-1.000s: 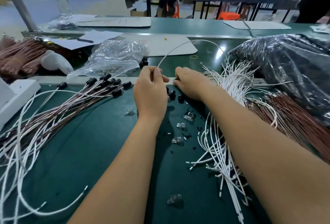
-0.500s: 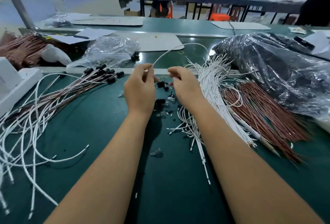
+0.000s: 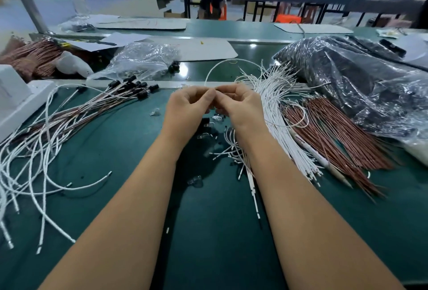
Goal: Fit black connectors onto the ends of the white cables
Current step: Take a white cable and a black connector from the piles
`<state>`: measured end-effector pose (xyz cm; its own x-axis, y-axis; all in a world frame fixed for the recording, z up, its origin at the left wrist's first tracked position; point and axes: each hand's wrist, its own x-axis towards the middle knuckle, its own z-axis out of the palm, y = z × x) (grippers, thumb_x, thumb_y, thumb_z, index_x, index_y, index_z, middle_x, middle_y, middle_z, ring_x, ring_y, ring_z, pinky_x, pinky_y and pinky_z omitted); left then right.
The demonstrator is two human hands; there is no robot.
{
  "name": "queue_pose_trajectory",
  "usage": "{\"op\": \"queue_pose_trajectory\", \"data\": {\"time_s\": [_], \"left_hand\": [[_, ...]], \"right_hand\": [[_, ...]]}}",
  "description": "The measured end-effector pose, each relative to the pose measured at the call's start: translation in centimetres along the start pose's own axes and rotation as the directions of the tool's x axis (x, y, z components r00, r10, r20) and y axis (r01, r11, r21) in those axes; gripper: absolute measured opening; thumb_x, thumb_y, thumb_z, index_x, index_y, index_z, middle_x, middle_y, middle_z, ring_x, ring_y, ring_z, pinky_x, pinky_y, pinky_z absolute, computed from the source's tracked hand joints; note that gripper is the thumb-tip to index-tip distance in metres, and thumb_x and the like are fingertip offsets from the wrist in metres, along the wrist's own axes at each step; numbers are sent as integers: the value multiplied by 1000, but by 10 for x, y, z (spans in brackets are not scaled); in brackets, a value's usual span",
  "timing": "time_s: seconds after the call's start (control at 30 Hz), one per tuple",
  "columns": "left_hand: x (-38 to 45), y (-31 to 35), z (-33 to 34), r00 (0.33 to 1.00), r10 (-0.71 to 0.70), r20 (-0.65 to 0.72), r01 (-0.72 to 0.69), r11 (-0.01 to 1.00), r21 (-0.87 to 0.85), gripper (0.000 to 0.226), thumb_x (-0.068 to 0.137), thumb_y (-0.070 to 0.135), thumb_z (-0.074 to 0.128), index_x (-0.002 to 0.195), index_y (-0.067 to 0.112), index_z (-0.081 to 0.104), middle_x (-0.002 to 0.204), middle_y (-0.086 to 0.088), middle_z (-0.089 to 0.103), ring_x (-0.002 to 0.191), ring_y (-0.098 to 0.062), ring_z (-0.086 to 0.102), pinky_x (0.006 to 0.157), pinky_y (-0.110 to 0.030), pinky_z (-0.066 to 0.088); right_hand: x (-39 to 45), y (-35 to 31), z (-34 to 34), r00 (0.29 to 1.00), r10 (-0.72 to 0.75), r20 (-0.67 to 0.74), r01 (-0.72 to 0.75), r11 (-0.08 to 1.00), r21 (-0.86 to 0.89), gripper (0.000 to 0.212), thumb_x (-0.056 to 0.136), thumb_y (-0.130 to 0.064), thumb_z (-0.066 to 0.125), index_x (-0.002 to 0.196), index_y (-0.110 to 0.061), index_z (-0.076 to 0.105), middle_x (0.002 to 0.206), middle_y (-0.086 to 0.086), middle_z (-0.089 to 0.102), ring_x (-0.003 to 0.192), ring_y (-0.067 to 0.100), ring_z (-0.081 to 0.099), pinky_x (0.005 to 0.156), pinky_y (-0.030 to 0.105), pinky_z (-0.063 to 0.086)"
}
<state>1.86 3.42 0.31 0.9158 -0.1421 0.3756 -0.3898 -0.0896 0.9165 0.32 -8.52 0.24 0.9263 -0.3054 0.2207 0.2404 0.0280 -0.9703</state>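
My left hand [image 3: 185, 110] and right hand [image 3: 243, 109] meet fingertip to fingertip, fingers pinching a white cable [image 3: 217, 67] that arcs toward 12 o'clock.

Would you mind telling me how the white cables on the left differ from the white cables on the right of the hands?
The left white cables lie loose and sprawled in curves; the right white cables lie packed in a fairly straight bundle. The left ones run up to black connectors at their far ends, mixed with brown wires; the right ones show bare ends, with none fitted in view. Both lie on the green mat.
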Motion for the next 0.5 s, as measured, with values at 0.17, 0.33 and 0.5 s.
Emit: {"op": "queue_pose_trajectory", "data": {"time_s": [0.17, 0.33, 0.5], "left_hand": [[3, 1, -7, 994, -82, 77, 86, 994, -60, 11, 89, 6, 66, 90, 15, 71, 81, -1, 71, 79, -13, 65, 77, -26, 54], [0, 3, -12, 971, -108, 214, 127, 989, -77, 12, 84, 2, 69, 86, 14, 72, 83, -13, 69, 78, -22, 59, 70, -25, 50], [-1, 4, -16, 960, -122, 253, 133, 991, -28, 14, 84, -1, 68, 86, 12, 72, 78, -4, 71, 75, -12, 62, 73, -23, 51]], "right_hand": [[4, -4, -3, 988, 150, 33, -153, 963, 220, 11, 94, -16, 56, 93, -7, 61, 64, 3, 55, 54, 13, 53, 52, 25, 47], [3, -3, -7, 977, 159, 141, -167, 985, 48, 19, 93, -16, 60, 79, -14, 72, 66, 5, 56, 48, 9, 39, 46, 20, 33], [5, -7, -13, 965, 242, 105, -255, 957, 135, 17, 94, -12, 59, 77, -9, 59, 54, -2, 49, 45, 10, 42, 45, 21, 40]]}}
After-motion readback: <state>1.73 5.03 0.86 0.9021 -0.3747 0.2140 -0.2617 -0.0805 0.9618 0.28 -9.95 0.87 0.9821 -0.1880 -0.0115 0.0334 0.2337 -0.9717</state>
